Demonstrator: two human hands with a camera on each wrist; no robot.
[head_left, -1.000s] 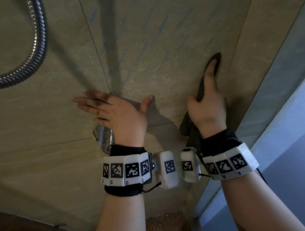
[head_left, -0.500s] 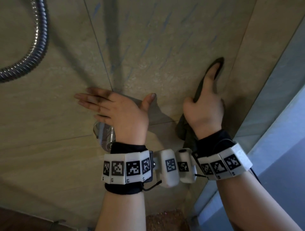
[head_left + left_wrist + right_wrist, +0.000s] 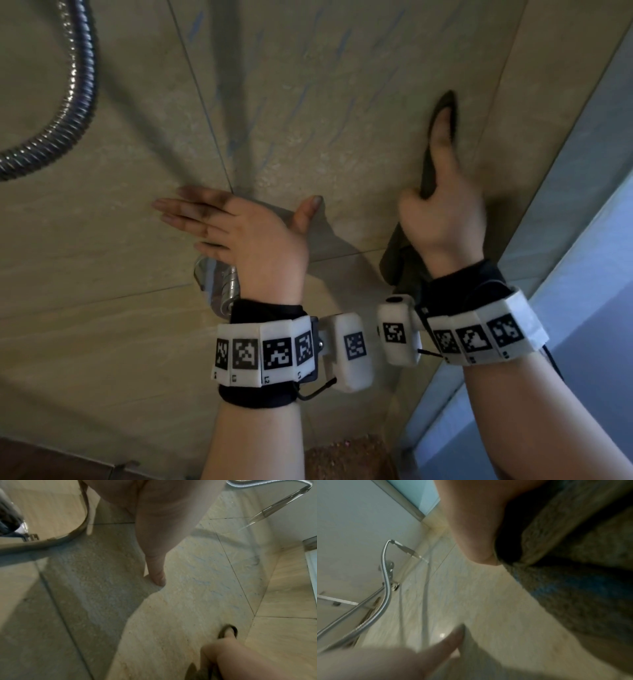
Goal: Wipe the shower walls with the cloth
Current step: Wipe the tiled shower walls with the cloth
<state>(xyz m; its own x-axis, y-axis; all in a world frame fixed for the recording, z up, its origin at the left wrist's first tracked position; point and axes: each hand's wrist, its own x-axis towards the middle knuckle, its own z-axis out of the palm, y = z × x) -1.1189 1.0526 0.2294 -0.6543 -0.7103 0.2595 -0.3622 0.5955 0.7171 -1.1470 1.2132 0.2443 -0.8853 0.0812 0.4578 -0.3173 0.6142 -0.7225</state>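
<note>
The right hand sits right of centre in the head view, pressing a dark cloth against the beige tiled wall. Its grip: thumb and folded fingers hold the cloth at the palm, while one finger lies straight up along it, the tip close to the cloth's upper point in the upper right of the frame. The rest of the cloth hangs below the hand, down to the wrist band. In the right wrist view the cloth fills the right side of the frame, grey-brown with a bluish patch, with the thumb lying against it.

The left hand is at centre, flat on the wall with fingers straight and together, pointing to the left of the frame, thumb spread to the right. It holds nothing. The left wrist view shows its thumb touching the tile, with the right hand and the cloth's tip at lower right.

A chrome fitting juts from the wall just under the left hand. A ribbed metal hose curves through the upper left of the head view. Faint blue streaks mark the tile above the hands. A pale blue-grey panel runs along the right edge.
</note>
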